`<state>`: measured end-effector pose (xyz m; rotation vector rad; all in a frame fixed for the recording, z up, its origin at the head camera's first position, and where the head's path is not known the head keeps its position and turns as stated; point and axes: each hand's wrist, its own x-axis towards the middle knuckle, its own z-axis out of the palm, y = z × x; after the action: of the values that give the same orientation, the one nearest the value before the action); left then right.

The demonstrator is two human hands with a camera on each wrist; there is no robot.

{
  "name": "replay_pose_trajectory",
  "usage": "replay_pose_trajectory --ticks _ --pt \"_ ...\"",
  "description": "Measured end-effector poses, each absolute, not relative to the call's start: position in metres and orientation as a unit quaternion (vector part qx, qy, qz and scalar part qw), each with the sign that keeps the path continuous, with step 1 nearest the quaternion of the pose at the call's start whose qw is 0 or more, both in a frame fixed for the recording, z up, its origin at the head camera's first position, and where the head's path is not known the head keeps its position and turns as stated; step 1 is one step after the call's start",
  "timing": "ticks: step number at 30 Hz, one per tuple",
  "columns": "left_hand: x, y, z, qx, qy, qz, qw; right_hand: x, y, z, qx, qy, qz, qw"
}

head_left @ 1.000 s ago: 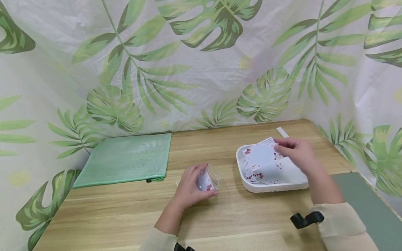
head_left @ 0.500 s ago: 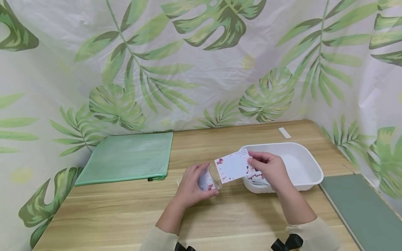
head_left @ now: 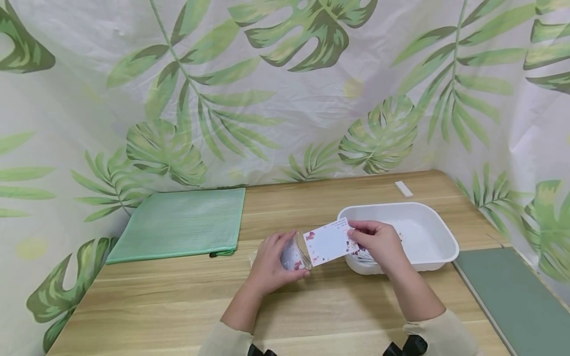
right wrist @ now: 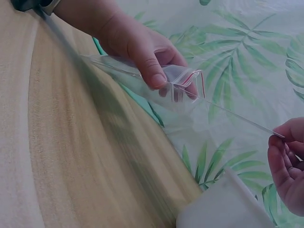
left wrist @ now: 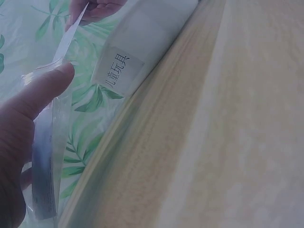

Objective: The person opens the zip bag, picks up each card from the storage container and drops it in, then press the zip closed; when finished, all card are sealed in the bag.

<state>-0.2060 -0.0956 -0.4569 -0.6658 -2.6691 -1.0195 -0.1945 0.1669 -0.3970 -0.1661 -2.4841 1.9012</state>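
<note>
Head cam sits high on the near side of the white tub (head_left: 429, 242), facing forward and down, widest and farthest back of the three. Left-wrist cam is close in, left of the tub, rolled, facing the tub's wall with the label (left wrist: 121, 66); right-wrist cam, also close and rolled, looks from the tub's near side past its corner. Wrist views share the tub, clear bag (right wrist: 185, 75) and edge-on card (head_left: 327, 242).

1. We see a green mesh pouch (head_left: 178, 225) on the wooden table (head_left: 156, 306).
2. Farther right, a white block (head_left: 403, 189).
3. Behind, we see a leaf-print sheet (head_left: 289, 109).
4. At right lies a grey-green panel (head_left: 512, 296).
</note>
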Motion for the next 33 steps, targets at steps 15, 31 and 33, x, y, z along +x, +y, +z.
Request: replay_pose_trajectory --ticks 15,31,33 --pt "-0.208 -0.096 -0.458 -0.239 -0.905 -0.335 0.11 -0.198 0.168 -0.392 -0.042 -0.797 0.603 0.001" --pt "-0.207 -0.095 -0.459 -0.256 -0.902 -0.324 0.124 -0.199 0.14 -0.403 -0.031 -0.793 0.609 0.005" --pt "-0.207 -0.095 -0.458 -0.256 -0.901 -0.327 0.124 -0.197 0.132 -0.404 -0.03 -0.786 0.618 0.006"
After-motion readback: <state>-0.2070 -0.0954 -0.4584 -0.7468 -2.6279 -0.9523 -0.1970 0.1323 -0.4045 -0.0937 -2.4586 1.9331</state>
